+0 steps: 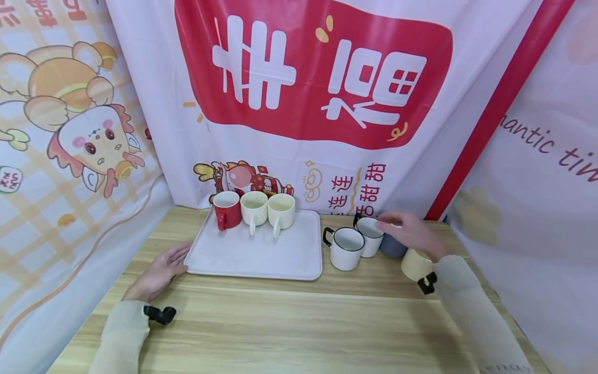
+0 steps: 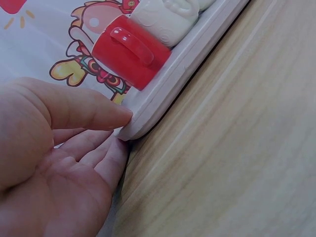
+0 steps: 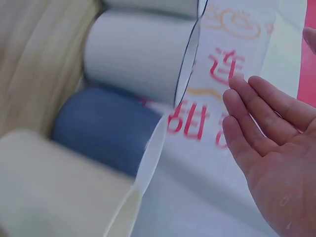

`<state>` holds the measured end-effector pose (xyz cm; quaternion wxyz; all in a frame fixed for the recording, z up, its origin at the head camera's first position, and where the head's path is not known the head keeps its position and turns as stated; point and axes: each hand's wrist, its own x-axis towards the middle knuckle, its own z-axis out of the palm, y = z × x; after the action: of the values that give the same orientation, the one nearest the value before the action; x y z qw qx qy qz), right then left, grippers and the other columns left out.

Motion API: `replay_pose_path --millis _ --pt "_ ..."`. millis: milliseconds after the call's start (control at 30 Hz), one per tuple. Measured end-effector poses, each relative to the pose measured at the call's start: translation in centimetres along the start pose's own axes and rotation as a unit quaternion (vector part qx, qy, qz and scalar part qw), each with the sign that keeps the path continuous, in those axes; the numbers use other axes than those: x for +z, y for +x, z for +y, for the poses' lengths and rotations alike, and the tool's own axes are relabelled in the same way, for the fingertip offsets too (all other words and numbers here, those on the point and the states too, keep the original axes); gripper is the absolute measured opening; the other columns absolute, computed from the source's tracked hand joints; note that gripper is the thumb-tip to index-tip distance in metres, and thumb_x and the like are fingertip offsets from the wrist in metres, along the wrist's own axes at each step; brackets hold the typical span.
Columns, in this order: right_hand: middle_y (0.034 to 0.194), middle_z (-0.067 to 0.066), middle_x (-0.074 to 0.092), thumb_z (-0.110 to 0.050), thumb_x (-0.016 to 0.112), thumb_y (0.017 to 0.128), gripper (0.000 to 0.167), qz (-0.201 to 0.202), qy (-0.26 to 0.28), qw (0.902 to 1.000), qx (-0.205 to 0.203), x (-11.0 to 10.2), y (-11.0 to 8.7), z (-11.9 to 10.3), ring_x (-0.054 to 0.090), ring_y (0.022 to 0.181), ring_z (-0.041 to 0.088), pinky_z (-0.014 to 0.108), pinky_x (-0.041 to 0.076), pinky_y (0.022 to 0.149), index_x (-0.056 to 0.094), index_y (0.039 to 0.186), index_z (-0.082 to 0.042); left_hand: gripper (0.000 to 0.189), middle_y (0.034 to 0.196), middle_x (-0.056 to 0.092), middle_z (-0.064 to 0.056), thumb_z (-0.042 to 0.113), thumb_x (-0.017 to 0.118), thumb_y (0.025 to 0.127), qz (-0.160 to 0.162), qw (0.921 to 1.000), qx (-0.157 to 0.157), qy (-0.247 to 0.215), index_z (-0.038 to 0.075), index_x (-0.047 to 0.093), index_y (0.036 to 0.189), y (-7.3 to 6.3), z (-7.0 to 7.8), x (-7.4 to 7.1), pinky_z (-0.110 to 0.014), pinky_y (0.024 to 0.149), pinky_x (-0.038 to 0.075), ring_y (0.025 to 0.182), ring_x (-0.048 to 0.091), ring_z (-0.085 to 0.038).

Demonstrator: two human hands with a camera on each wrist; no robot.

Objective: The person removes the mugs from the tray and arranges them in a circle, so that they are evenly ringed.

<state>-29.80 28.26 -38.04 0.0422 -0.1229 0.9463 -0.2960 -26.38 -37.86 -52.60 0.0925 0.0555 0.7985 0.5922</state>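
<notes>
The white tray point(image 1: 261, 254) lies flat on the wooden desk point(image 1: 299, 322). Well to the tray's left hangs a checked cloth point(image 1: 56, 124) printed with a cartoon creature. At the tray's near left corner is the left hand point(image 1: 161, 270), its fingers fairly straight and its thumb laid against the rim; it touches the tray without curling round it. Along the tray's far side three mugs stand upright in a close row, handles toward its near edge: a red mug point(image 1: 228, 208) on the left, a cream mug point(image 1: 254, 210) in the middle, then a pale yellow mug point(image 1: 282, 210). Behind the tray hangs a white cloth point(image 1: 299, 156) with a red panel and big white characters. Just right of the tray stands a black-rimmed white mug point(image 1: 345, 257), its dark handle pointing toward the tray; a second white mug point(image 1: 370, 245) is farther right and set back. Beyond that, away from the tray, come a blue mug point(image 1: 393, 248) and a beige mug point(image 1: 416, 266). Over this group, right of the tray, is the right hand point(image 1: 413, 232), fingers extended and holding nothing.
</notes>
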Motion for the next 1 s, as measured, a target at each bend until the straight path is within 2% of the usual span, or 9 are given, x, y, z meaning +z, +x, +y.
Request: replay_pose_path --millis 133,267,533,900,1000 --pt "0.142 0.014 0.067 -0.047 0.066 0.102 0.057 0.0 0.002 0.9991 -0.042 1.6 2.1 -2.9 0.061 0.133 0.035 0.06 0.051 0.117 0.063 0.145 -0.01 0.077 0.174 0.011 -0.031 -0.005 0.052 0.104 -0.001 1.0 0.003 -0.003 -0.005 0.008 0.167 -0.1 0.1 0.0 -0.012 0.116 0.043 0.161 0.013 -0.05" --pt "0.14 0.008 0.069 -0.056 0.068 0.098 0.062 -0.007 0.015 0.9979 -0.063 3.1 3.7 -5.6 0.062 0.134 0.031 0.057 0.052 0.118 0.065 0.143 -0.013 0.077 0.174 0.012 -0.032 -0.005 0.053 0.103 0.001 0.9999 0.007 -0.01 -0.006 0.009 0.167 -0.1 0.1 0.0 -0.009 0.114 0.043 0.161 0.013 -0.049" --pt "0.142 0.005 0.068 -0.05 0.07 0.098 0.055 -0.033 0.03 0.9976 -0.053 6.7 6.3 -10.2 0.059 0.139 0.027 0.053 0.048 0.121 0.065 0.142 -0.017 0.078 0.174 0.013 -0.031 -0.005 0.053 0.103 0.003 0.9999 0.005 -0.012 -0.005 0.009 0.167 -0.1 0.0 -0.1 -0.007 0.112 0.043 0.161 0.013 -0.049" --pt "0.139 0.005 0.07 -0.052 0.068 0.1 0.055 -0.024 0.032 0.996 -0.08 12.7 9.5 -12.0 0.062 0.133 0.028 0.05 0.054 0.115 0.067 0.14 -0.015 0.077 0.173 0.011 -0.033 -0.006 0.053 0.103 -0.006 0.9996 0.021 -0.02 -0.008 0.008 0.166 -0.2 -0.1 -0.1 -0.004 0.11 0.042 0.161 0.011 -0.05" --pt "0.138 0.008 0.07 -0.049 0.069 0.099 0.053 -0.02 0.057 0.9943 -0.087 14.4 10.2 -12.2 0.062 0.132 0.03 0.049 0.054 0.114 0.069 0.137 -0.012 0.077 0.173 0.011 -0.033 -0.007 0.052 0.103 -0.004 0.9995 0.021 -0.021 -0.008 0.008 0.166 -0.3 0.0 -0.1 -0.004 0.11 0.041 0.161 0.01 -0.051"
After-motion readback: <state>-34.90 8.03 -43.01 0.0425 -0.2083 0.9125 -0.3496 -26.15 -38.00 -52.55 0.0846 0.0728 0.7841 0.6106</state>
